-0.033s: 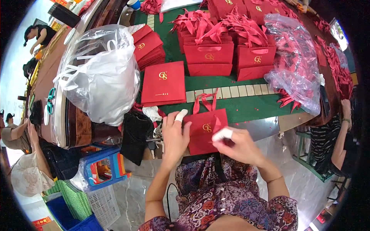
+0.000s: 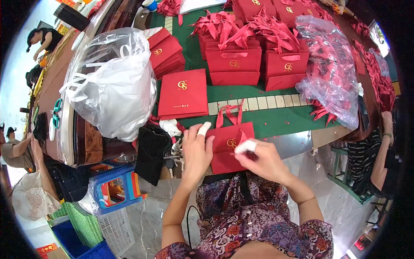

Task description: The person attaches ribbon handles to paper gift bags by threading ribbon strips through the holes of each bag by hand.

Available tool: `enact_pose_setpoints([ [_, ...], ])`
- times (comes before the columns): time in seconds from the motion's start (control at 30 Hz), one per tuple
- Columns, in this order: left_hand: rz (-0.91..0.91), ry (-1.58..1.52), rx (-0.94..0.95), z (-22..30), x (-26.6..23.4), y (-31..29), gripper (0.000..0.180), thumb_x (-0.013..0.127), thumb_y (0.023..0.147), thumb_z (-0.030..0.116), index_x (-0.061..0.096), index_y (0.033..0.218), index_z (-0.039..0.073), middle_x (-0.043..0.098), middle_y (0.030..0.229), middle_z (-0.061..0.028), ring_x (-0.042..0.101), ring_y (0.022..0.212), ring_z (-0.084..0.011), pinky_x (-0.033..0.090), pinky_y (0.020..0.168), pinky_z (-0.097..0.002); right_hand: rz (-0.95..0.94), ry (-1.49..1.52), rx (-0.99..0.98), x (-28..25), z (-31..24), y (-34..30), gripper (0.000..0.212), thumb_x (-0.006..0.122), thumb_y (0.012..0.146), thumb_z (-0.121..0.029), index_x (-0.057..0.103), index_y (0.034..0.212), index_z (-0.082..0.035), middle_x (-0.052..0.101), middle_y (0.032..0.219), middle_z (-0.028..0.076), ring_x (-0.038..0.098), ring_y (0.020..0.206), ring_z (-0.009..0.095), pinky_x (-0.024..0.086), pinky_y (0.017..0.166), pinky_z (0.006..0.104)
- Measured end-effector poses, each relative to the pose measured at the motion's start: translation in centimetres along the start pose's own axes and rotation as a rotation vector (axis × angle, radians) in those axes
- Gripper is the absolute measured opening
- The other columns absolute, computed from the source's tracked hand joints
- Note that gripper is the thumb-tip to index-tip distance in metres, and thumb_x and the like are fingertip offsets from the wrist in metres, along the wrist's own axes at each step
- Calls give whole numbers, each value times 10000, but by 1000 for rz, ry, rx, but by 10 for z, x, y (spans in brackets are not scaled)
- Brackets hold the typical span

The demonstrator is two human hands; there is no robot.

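Left hand (image 2: 196, 151) lay loosely open at a red bag's (image 2: 224, 162) left edge, right hand (image 2: 264, 159) curled over its front, grip unclear, ribboned bags (image 2: 234, 71) stood beyond.

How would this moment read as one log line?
Left hand: at left edge of red bag; Right hand: over its front, grip unclear; Beyond: standing bags, ribbons; Left side: plastic sack

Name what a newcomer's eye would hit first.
Probably the red bags, topped with red ribbons, at upper centre. Next, the big clear bag with white contents at left. Below centre, left hand and right hand, each with a white-covered finger, at a single red bag.
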State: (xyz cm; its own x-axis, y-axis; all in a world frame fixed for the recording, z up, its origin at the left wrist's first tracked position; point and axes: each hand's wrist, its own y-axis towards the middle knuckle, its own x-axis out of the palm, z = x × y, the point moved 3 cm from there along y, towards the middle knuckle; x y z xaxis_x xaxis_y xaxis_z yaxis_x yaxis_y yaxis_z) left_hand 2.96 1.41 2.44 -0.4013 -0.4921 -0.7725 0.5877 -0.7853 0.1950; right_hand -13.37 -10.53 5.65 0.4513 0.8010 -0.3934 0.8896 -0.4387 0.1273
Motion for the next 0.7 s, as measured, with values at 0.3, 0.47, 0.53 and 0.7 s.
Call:
enact_pose_setpoints([
  [0.3,-13,-18,121,-1,8,0,262,697,807,25,674,1068,10,611,1023,-163,570,949,-367,468,831,-437,160,-275,110,45,44,27,139,707,841,-188,669,896,-66,679,810,126,673,705,300,511,603,408],
  [0.47,1,45,191,9,2,0,213,709,794,26,689,1006,36,604,961,-131,559,883,-341,453,760,-429,164,-144,226,42,44,28,144,720,803,-207,682,829,-71,677,726,132,666,627,293,509,584,401],
  [0.53,9,72,223,14,1,-1,205,704,799,29,687,1003,36,608,957,-129,559,882,-338,451,758,-428,164,-138,242,40,45,28,145,723,795,-206,681,821,-70,673,712,135,665,621,289,507,578,401],
  [0.7,-26,91,217,14,2,-3,165,665,835,32,674,999,23,622,937,-148,565,848,-347,457,734,-431,209,-158,225,44,45,26,132,745,768,-140,674,821,-42,658,661,101,649,563,193,497,545,327],
])
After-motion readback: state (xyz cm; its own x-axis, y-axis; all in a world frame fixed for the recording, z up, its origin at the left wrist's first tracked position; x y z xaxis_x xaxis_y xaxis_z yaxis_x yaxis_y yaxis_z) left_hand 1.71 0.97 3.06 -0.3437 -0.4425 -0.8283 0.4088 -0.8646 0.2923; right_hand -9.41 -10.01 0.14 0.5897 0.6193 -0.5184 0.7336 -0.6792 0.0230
